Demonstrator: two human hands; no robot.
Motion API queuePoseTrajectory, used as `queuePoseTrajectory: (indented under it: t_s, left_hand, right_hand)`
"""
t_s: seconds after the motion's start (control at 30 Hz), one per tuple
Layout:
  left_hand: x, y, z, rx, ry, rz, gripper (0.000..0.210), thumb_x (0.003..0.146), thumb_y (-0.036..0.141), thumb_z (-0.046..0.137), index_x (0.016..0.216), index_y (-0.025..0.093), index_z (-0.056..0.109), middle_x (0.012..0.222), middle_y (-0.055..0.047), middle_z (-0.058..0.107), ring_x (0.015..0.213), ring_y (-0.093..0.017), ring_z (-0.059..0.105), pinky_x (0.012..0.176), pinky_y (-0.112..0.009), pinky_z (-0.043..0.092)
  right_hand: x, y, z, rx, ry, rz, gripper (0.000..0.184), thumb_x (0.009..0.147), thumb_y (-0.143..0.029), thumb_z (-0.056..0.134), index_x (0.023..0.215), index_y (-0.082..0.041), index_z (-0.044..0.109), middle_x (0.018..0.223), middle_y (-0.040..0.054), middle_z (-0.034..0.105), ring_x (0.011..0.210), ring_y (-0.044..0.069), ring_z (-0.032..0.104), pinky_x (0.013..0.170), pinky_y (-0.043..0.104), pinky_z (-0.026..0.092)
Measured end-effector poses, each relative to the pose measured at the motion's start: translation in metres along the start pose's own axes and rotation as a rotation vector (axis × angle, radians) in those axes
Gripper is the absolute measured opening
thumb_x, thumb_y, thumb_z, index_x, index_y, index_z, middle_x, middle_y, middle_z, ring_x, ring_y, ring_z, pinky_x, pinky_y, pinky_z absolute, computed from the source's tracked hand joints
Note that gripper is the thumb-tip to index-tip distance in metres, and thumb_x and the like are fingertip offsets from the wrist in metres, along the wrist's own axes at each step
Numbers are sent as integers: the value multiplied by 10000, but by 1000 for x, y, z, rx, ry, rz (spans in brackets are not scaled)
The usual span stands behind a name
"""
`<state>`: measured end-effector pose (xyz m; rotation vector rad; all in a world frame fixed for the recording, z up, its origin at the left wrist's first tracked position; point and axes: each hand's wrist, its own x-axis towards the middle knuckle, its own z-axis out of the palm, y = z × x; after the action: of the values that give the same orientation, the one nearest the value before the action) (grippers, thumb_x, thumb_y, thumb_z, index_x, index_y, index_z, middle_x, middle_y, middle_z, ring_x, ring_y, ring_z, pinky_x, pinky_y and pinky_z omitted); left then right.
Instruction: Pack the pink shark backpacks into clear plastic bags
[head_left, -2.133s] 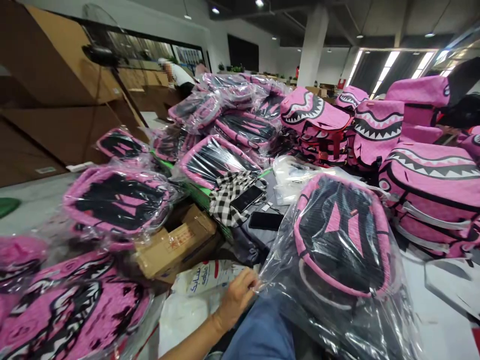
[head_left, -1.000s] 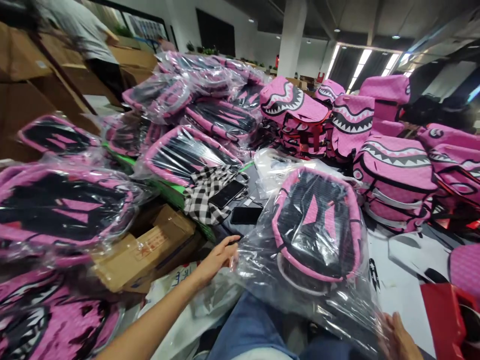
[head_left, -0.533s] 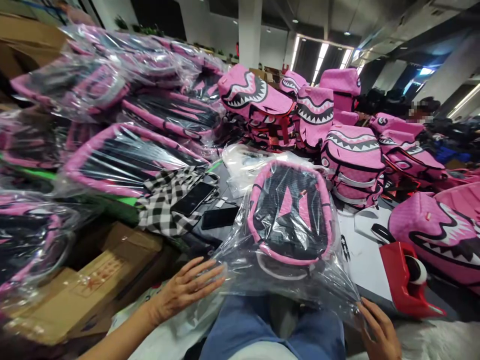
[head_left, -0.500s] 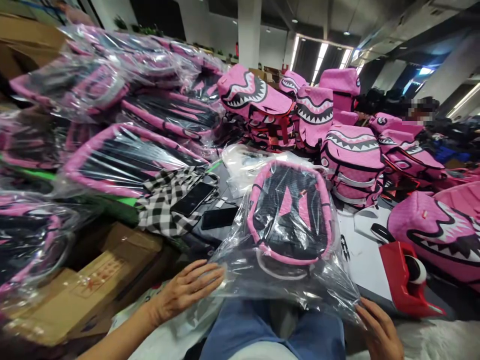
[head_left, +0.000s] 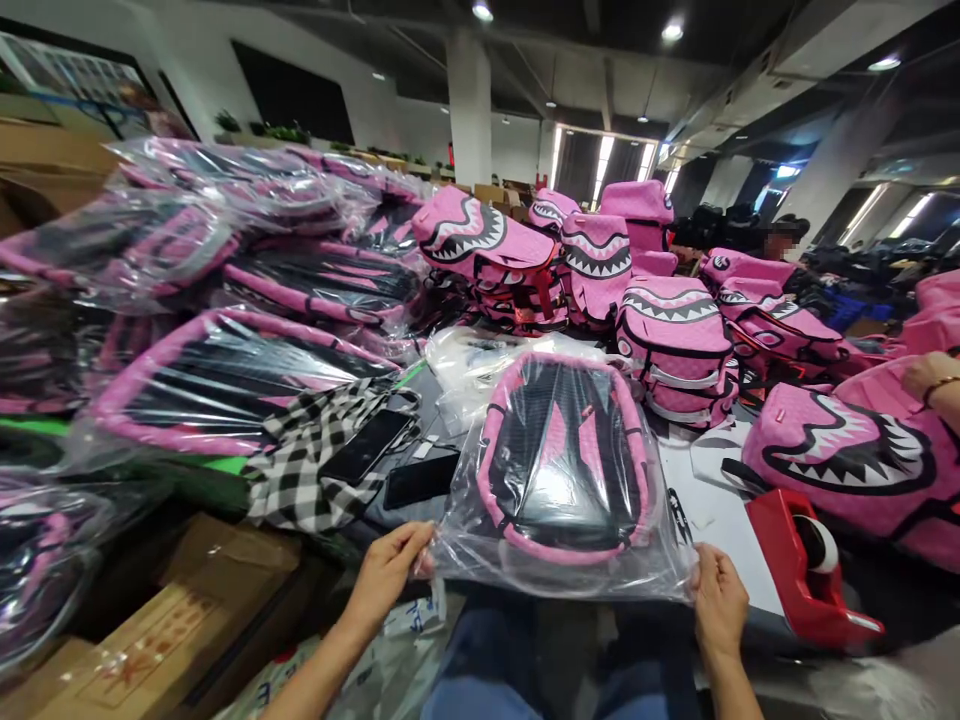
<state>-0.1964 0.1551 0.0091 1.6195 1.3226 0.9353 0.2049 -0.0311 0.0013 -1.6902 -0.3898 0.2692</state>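
A pink and black backpack (head_left: 564,460) lies back side up inside a clear plastic bag (head_left: 551,578), directly in front of me. My left hand (head_left: 395,565) pinches the bag's near left corner. At the near right corner, my right hand (head_left: 720,598) has its fingers closed on the same plastic. The near edge of the bag is stretched between both hands, over my lap. Beyond the backpack lies a heap of white plastic bags (head_left: 472,375). Two dark phones (head_left: 421,480) rest to its left beside a black and white checked cloth (head_left: 311,450).
Bagged backpacks (head_left: 240,380) are piled at the left, above a cardboard box (head_left: 161,640). Unbagged pink shark-mouth backpacks (head_left: 671,345) stand at the back and right. A red tape dispenser (head_left: 810,575) sits at the table's right edge. Another person's hand (head_left: 930,378) touches a backpack at far right.
Both my hands have gone from open fingers on the bag to gripping its corners, and the plastic edge is drawn taut. Another person's hand has come into view at right. The view has tilted up.
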Motion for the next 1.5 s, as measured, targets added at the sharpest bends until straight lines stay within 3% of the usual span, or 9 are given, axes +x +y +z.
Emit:
queuePoseTrajectory:
  t_s: [0.13,0.3,0.53,0.7,0.83,0.97,1.1,1.2,1.5]
  left_hand:
    - [-16,28,26,400,298,556,316,908,401,559,1139,254,716,1170,-106,736,1093,-324,641,1077,-543,377]
    - [-43,70,85,582,35,1086,211,887,362,702,1079,276,698,1346,-63,670,1301,-298,520,1189,-495,206]
    - [-30,75,94,480,-51,1019,127,994,220,578,887,238,643,1160,-38,724,1194,-249,568,1097,-477,255]
    - [6,93,95,408,-402,715,174,954,276,629,794,208,625,965,-15,696,969,-217,600,922,-416,347]
    - [21,102,100,388,-511,561,218,905,321,657,725,207,610,913,-5,675,942,-222,584,884,-397,339]
    - [22,102,101,387,-515,542,225,891,362,639,722,216,610,899,-9,673,923,-228,584,861,-388,337]
    - [23,96,101,394,-509,553,238,883,380,620,706,220,613,860,2,663,879,-227,591,837,-377,339]
    - [26,89,103,384,-474,599,268,889,423,591,704,231,619,836,7,661,846,-225,593,808,-363,352]
    - [31,79,106,379,-432,669,341,872,534,562,695,258,655,824,3,695,802,-234,624,760,-360,402]
  right_hand:
    - [1,-3,-6,-55,-33,-16,686,677,-875,609,876,-219,604,503,-91,446,444,122,410,432,269,340]
    - [-1,-3,-10,-19,9,-44,698,665,-886,609,883,-223,589,514,-92,461,449,121,418,423,258,346]
    - [-2,-4,-12,19,-24,-82,664,707,-864,598,883,-224,579,511,-90,475,436,122,426,431,263,362]
    - [5,-2,-6,74,-52,-2,618,679,-806,668,869,-225,576,522,-94,472,418,106,408,397,243,314]
    - [22,-1,-8,52,-177,63,602,611,-776,723,787,-213,605,586,-54,556,451,122,458,396,254,350]
    - [46,-7,-51,-46,-115,-44,631,557,-747,782,817,-182,670,765,32,671,717,211,626,625,320,528]
    - [69,-25,-123,-582,165,-342,497,815,-657,580,862,-177,699,929,128,667,858,257,611,768,378,519]
    - [81,-36,-160,-844,253,-320,298,863,-413,535,761,-173,680,925,177,647,889,288,591,828,418,478]
    - [97,-37,-167,-935,225,-110,294,788,-169,615,515,-232,524,629,70,611,715,224,610,683,316,404]
